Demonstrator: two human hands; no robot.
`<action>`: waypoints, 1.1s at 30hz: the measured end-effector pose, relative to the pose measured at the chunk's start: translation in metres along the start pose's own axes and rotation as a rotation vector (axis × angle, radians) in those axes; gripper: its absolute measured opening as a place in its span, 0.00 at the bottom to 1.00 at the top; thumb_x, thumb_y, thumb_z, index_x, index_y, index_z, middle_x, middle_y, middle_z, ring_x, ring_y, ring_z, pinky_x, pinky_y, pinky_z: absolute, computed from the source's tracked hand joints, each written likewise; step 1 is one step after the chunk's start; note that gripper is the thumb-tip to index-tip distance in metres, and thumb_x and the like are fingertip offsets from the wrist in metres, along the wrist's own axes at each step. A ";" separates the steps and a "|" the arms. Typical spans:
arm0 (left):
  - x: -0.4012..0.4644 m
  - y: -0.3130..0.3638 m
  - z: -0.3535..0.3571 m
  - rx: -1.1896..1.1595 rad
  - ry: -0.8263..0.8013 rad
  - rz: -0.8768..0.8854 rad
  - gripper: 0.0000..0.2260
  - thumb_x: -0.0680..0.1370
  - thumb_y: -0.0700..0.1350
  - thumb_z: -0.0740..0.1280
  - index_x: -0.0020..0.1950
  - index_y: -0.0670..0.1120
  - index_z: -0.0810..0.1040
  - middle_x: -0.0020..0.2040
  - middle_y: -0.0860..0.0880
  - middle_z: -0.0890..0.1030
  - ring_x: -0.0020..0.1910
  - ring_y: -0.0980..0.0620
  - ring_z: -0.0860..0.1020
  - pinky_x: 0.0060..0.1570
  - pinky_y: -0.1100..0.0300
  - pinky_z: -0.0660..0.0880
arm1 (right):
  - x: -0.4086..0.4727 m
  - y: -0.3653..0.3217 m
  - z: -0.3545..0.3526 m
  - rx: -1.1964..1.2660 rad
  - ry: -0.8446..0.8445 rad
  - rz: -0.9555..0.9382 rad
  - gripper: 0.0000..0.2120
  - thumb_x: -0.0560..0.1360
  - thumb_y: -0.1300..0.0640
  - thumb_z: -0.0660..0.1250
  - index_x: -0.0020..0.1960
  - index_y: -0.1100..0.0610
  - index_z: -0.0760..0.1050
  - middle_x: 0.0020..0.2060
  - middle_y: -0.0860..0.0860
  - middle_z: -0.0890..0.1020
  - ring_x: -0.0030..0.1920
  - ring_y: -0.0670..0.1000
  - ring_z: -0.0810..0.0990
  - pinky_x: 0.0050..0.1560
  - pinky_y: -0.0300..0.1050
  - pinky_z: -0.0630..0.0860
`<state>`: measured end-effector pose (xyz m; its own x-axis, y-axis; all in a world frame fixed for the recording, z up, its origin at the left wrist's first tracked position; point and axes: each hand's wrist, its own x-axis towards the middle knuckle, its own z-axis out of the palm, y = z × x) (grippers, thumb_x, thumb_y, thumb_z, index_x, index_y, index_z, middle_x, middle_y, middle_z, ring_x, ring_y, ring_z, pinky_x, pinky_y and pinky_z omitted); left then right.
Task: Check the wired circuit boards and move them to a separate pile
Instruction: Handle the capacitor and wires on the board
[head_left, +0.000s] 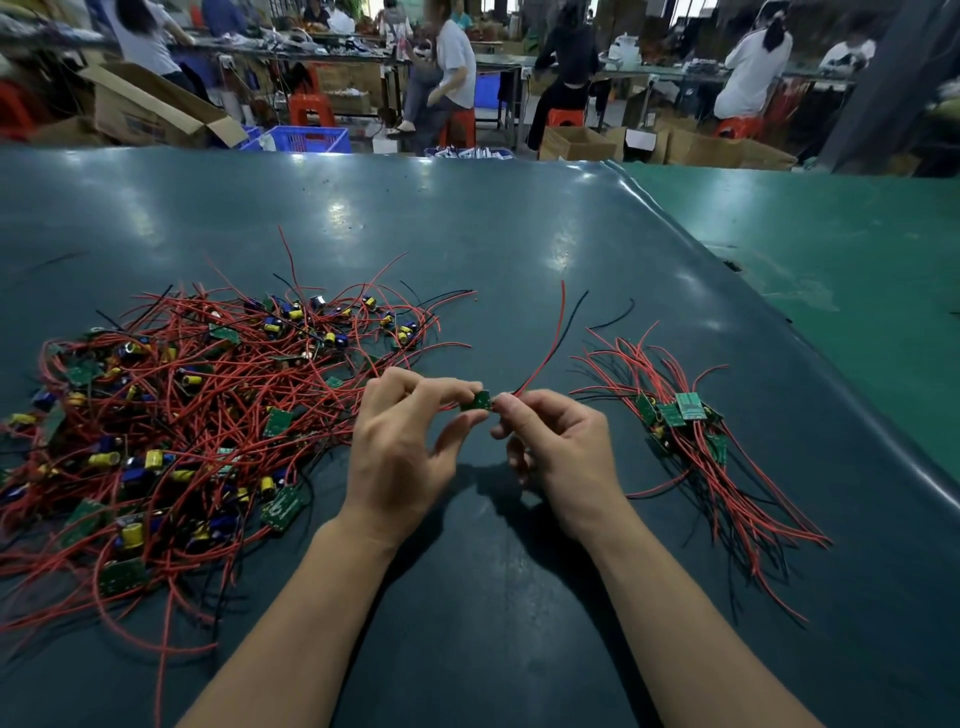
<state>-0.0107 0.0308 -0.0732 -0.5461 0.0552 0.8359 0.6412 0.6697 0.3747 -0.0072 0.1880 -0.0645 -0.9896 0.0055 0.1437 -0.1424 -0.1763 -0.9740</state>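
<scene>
I have my left hand (402, 441) and right hand (558, 447) pinching one small green circuit board (477, 400) between their fingertips, raised over the dark table (519, 249); its red and black wires (556, 332) trail up beyond the grip. The big tangled heap (171, 415) lies left of my hands; the smaller pile (685, 431) lies right.

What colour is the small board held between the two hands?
Green. The board, pinched between left hand and right hand, shows in the head view.

The big pile (171, 431) runs off the left edge; background workers (452, 67) are blurred, perhaps seated.
</scene>
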 end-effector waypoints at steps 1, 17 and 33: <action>0.000 0.000 0.000 0.005 0.003 -0.006 0.07 0.72 0.42 0.76 0.48 0.43 0.82 0.46 0.49 0.82 0.42 0.48 0.75 0.42 0.46 0.76 | 0.000 0.001 0.000 -0.013 0.031 -0.023 0.09 0.76 0.61 0.71 0.37 0.56 0.81 0.29 0.52 0.80 0.22 0.46 0.70 0.21 0.35 0.64; -0.002 0.006 0.004 0.009 -0.080 -0.082 0.07 0.73 0.45 0.75 0.45 0.43 0.81 0.43 0.49 0.80 0.42 0.47 0.74 0.42 0.47 0.76 | 0.008 0.002 -0.002 0.140 0.261 -0.053 0.10 0.77 0.70 0.64 0.43 0.58 0.69 0.29 0.53 0.80 0.24 0.48 0.74 0.21 0.37 0.67; 0.003 -0.002 0.000 0.107 -0.057 -0.105 0.08 0.71 0.45 0.77 0.45 0.44 0.82 0.41 0.48 0.79 0.40 0.46 0.74 0.44 0.54 0.71 | 0.012 0.003 -0.005 -0.019 0.319 -0.086 0.09 0.81 0.65 0.59 0.49 0.54 0.75 0.39 0.55 0.85 0.26 0.50 0.79 0.22 0.39 0.73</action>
<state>-0.0135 0.0301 -0.0718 -0.6386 0.0203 0.7693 0.5194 0.7489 0.4115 -0.0192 0.1927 -0.0666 -0.9297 0.3285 0.1664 -0.2233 -0.1435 -0.9641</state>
